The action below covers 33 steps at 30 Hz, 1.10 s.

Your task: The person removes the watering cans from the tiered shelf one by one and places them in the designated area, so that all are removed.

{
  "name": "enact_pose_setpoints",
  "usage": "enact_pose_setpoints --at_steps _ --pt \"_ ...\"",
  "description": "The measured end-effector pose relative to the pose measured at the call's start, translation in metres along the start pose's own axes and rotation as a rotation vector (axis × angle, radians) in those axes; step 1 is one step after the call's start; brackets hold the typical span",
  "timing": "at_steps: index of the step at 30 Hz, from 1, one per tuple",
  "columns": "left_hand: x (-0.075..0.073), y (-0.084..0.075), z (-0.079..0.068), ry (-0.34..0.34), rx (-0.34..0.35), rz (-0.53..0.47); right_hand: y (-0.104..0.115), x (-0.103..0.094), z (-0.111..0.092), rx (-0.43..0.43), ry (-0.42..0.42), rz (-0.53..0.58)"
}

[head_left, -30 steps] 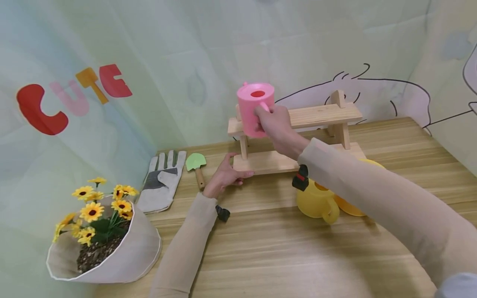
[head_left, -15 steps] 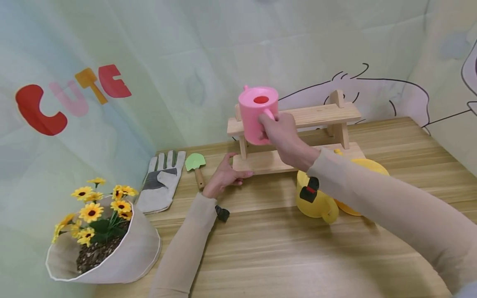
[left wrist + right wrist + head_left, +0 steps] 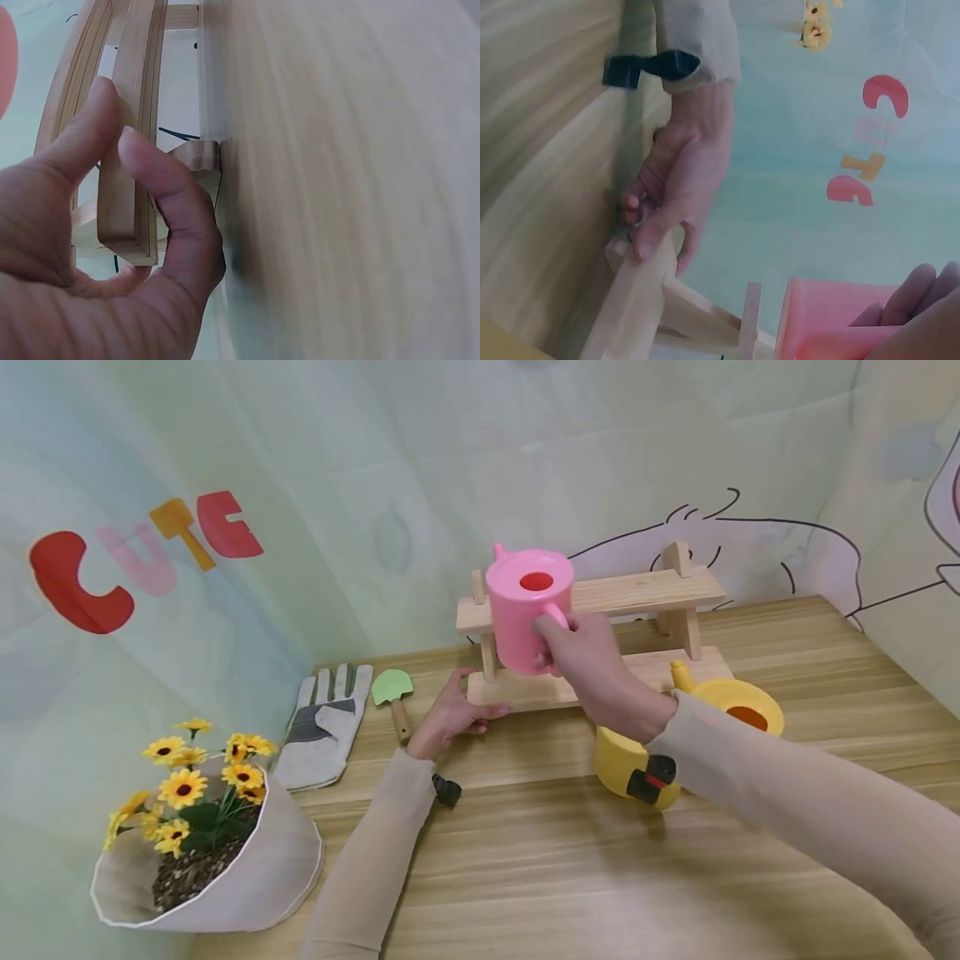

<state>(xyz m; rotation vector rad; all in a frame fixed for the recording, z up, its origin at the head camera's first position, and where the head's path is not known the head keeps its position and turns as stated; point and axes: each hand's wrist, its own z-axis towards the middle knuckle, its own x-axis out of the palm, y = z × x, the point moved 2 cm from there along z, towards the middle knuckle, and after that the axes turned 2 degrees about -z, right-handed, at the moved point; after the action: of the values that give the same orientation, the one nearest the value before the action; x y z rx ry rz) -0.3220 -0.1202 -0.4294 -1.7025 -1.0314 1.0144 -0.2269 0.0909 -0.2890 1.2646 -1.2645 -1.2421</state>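
Observation:
A pink watering can (image 3: 525, 622) with a red-lined hole in its top hangs upright in front of the two-tier wooden plant stand (image 3: 645, 592). My right hand (image 3: 600, 668) grips it by the handle. In the right wrist view, curled fingers of that hand lie at the handle of the pink can (image 3: 832, 319). At the stand's lower left end, my left hand (image 3: 453, 714) holds the end of the lower board. Thumb and fingers of the left hand (image 3: 172, 277) wrap that board (image 3: 127, 180) from both sides in the left wrist view.
Two yellow watering cans (image 3: 618, 764) stand at the stand's front right, partly hidden by my right forearm. A work glove (image 3: 326, 727) and a green trowel (image 3: 397, 700) lie on the wooden table (image 3: 525, 877) to the left. A white pot (image 3: 277, 868) of yellow flowers stands front left.
My right hand has brought the pink watering can down and a little to the right, nearer to me. The left hand stays on the lower board.

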Motion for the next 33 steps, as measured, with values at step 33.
enact_pose_setpoints --at_steps 33 --pt "0.0 0.001 0.003 -0.013 -0.008 0.026 -0.079 0.004 -0.086 0.131 -0.03 -0.065"
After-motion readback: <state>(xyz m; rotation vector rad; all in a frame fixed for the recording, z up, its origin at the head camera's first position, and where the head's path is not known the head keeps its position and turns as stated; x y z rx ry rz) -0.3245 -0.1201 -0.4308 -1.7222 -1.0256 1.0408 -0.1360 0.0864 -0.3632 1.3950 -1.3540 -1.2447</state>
